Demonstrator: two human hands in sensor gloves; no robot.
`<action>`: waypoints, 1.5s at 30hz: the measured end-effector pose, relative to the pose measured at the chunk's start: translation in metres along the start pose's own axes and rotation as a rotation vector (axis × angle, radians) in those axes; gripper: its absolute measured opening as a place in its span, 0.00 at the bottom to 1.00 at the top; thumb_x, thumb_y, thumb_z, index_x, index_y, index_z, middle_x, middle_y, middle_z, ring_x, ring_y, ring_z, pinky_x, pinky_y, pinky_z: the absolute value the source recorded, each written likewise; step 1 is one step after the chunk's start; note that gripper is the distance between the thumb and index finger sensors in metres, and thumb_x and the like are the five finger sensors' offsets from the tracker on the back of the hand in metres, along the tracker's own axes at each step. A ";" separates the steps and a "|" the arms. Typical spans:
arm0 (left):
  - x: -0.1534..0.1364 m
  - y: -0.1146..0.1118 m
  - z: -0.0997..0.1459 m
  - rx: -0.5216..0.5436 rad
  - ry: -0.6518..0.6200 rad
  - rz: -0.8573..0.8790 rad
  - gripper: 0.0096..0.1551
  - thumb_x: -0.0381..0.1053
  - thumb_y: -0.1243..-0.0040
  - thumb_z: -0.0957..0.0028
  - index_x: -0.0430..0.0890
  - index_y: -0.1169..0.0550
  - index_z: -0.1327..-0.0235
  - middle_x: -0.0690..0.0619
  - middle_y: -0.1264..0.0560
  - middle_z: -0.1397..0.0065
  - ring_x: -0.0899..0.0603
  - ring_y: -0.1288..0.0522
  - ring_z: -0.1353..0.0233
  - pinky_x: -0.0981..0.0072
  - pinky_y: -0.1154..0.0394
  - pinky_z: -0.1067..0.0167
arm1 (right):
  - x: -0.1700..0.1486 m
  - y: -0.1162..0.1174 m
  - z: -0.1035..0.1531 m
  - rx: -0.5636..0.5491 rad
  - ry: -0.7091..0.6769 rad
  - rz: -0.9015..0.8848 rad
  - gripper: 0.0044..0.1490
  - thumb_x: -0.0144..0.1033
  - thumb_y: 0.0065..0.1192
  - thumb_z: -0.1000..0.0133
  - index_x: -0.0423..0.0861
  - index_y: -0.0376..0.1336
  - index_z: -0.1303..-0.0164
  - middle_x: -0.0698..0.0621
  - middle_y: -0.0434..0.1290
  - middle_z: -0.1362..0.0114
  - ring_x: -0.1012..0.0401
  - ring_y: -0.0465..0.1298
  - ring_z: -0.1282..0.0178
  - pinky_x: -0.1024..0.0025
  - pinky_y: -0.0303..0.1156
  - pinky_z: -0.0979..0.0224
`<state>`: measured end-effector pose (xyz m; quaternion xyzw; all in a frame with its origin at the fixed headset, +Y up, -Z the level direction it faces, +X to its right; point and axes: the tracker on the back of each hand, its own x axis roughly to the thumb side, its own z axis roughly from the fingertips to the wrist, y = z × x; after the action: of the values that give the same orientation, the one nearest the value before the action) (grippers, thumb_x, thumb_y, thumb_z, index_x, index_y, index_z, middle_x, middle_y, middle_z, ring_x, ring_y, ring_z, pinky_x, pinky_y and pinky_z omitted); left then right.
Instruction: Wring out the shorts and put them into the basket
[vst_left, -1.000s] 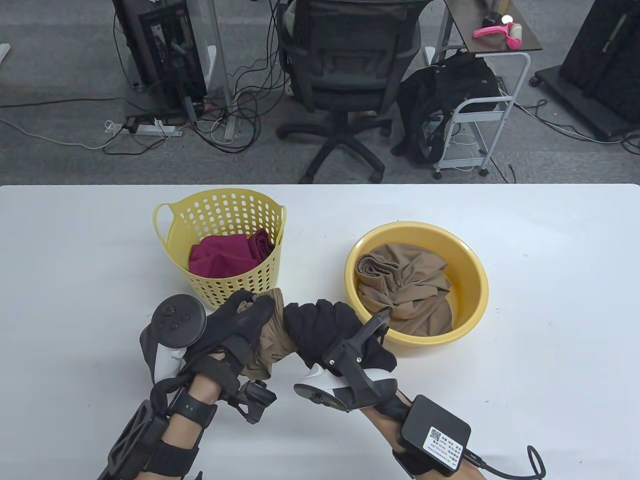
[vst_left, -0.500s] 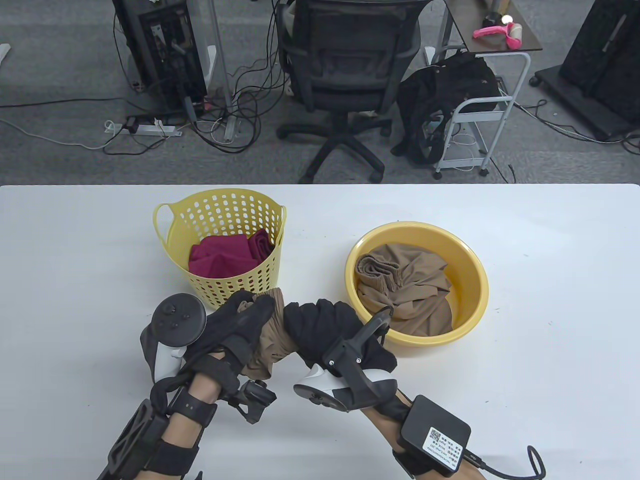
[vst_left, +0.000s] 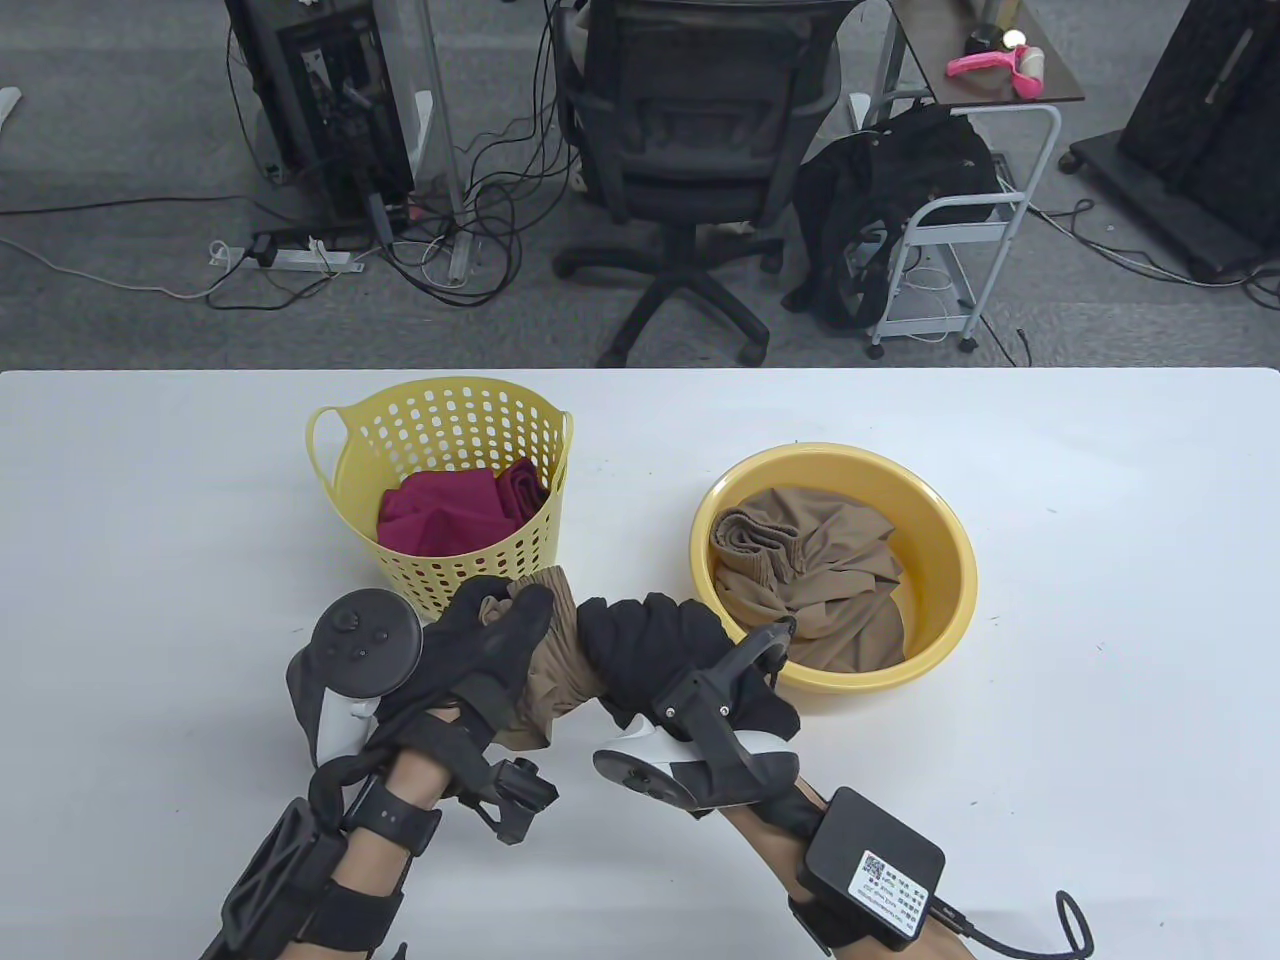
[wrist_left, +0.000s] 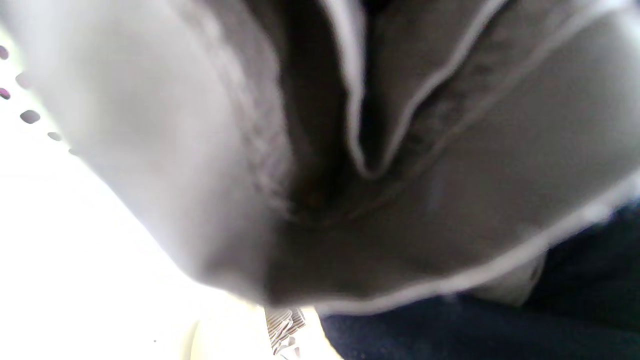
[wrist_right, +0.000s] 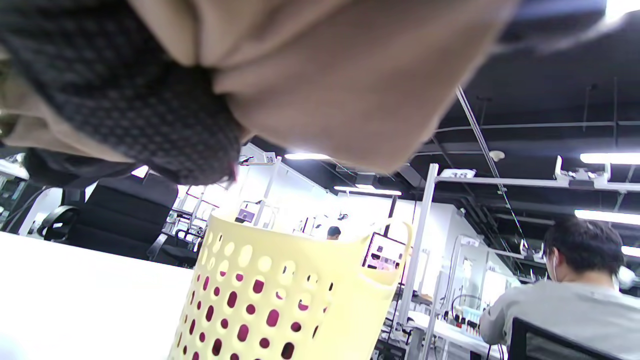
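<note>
Both hands slide a bit toward the yellow basket (vst_left: 445, 480). Left hand (vst_left: 470, 640) and right hand (vst_left: 660, 650) each squeeze the tan shorts (vst_left: 555, 670), twisted tight between both grips.

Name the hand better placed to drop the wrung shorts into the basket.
Left. Both hands grip the twisted tan shorts, but the left hand sits right beside the yellow basket, while the right hand is nearer the basin.
</note>
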<state>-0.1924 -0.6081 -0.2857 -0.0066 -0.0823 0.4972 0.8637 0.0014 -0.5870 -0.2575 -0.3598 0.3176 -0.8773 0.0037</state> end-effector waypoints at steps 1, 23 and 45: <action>0.002 0.000 0.000 0.008 -0.015 -0.008 0.39 0.67 0.47 0.33 0.33 0.32 0.35 0.33 0.17 0.51 0.38 0.11 0.64 0.45 0.17 0.63 | -0.002 0.000 0.000 0.007 0.016 -0.021 0.46 0.51 0.85 0.55 0.37 0.63 0.39 0.52 0.77 0.50 0.62 0.81 0.64 0.73 0.80 0.65; 0.033 0.009 0.012 0.078 -0.378 -0.118 0.38 0.68 0.46 0.35 0.41 0.39 0.29 0.35 0.24 0.36 0.35 0.16 0.47 0.37 0.23 0.44 | -0.046 0.025 0.006 0.312 0.369 -0.911 0.45 0.46 0.87 0.56 0.36 0.64 0.39 0.49 0.78 0.50 0.59 0.81 0.64 0.68 0.80 0.64; 0.051 0.014 0.019 -0.026 -0.654 -0.080 0.37 0.65 0.42 0.39 0.48 0.40 0.28 0.39 0.28 0.29 0.34 0.21 0.39 0.34 0.30 0.34 | -0.042 0.068 0.014 0.522 0.313 -1.620 0.44 0.47 0.87 0.54 0.36 0.65 0.38 0.48 0.78 0.48 0.57 0.82 0.62 0.67 0.80 0.62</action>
<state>-0.1820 -0.5582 -0.2613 0.1457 -0.3620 0.4374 0.8102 0.0263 -0.6388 -0.3144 -0.3380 -0.2515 -0.6940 -0.5838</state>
